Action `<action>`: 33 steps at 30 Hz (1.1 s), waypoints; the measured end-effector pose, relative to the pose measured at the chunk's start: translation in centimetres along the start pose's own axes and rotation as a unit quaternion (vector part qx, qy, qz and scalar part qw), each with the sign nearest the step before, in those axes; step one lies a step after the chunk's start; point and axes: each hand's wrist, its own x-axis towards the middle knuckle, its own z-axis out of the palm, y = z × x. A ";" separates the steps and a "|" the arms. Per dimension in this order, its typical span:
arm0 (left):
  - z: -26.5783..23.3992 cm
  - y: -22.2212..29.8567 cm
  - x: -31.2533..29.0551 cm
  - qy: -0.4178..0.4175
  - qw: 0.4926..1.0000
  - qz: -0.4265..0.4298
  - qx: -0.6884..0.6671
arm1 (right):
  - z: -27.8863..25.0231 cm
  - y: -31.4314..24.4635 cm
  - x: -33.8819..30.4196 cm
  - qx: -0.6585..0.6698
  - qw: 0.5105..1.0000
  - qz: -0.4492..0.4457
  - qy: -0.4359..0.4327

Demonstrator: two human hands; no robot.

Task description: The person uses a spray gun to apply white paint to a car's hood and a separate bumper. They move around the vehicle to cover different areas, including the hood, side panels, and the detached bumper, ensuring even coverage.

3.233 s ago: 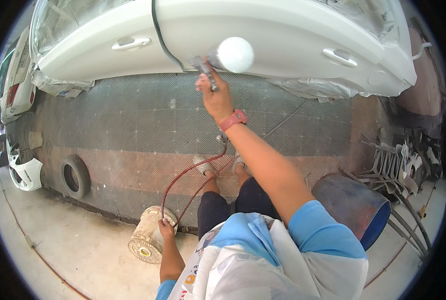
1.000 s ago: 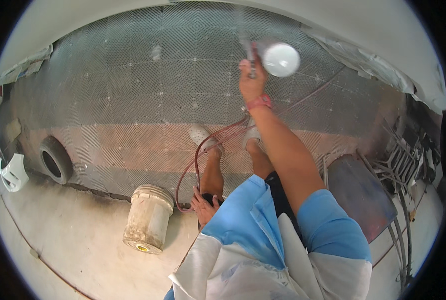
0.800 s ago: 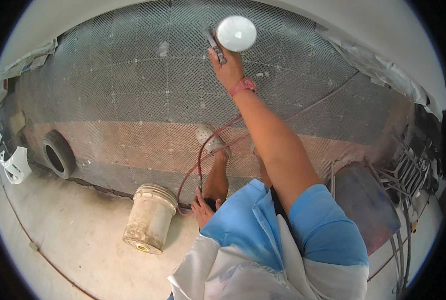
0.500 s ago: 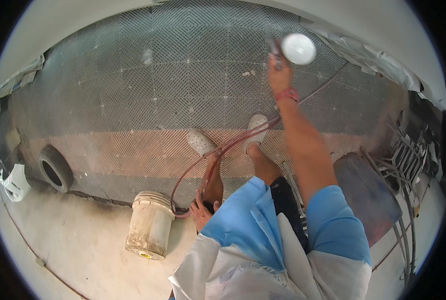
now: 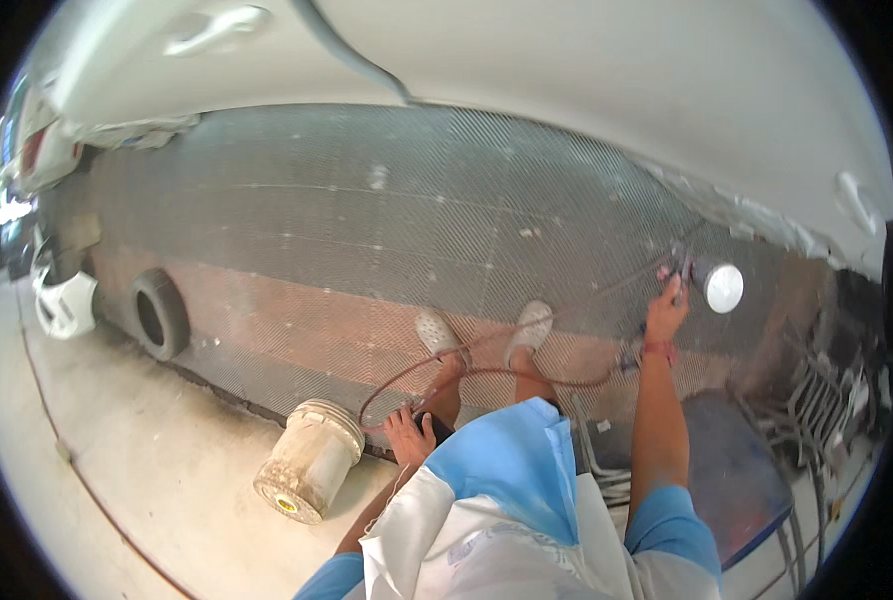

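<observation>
My right hand [image 5: 665,310] is stretched out ahead to the right. It grips a spray gun [image 5: 681,266] whose round white cup [image 5: 724,288] faces up. A reddish air hose [image 5: 567,379] sags in a loop across my shins between the gun side and my left hand [image 5: 410,434]. That left hand is low by my knee, its fingers bent around the hose, with part of the grip hidden. Beyond the gun stands a pale car body [image 5: 607,70] with door handles.
A dirty white bucket [image 5: 312,465] stands near my left leg. Farther left are a tyre [image 5: 160,315] and a white bumper part [image 5: 65,305]. Metal racks [image 5: 817,385] and a dark panel [image 5: 732,470] lie to the right. Masking sheet [image 5: 737,212] edges the car's lower side.
My right hand has swung the spray gun to the right and lower in view. The view has tilted up, showing more of the car. My left hand stays near the knee with the hose.
</observation>
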 end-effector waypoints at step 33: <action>-24.6 -4.1 4.8 0.060 0.991 0.086 -0.083 | -20.5 -65.8 -2.8 0.190 0.959 -0.096 -0.186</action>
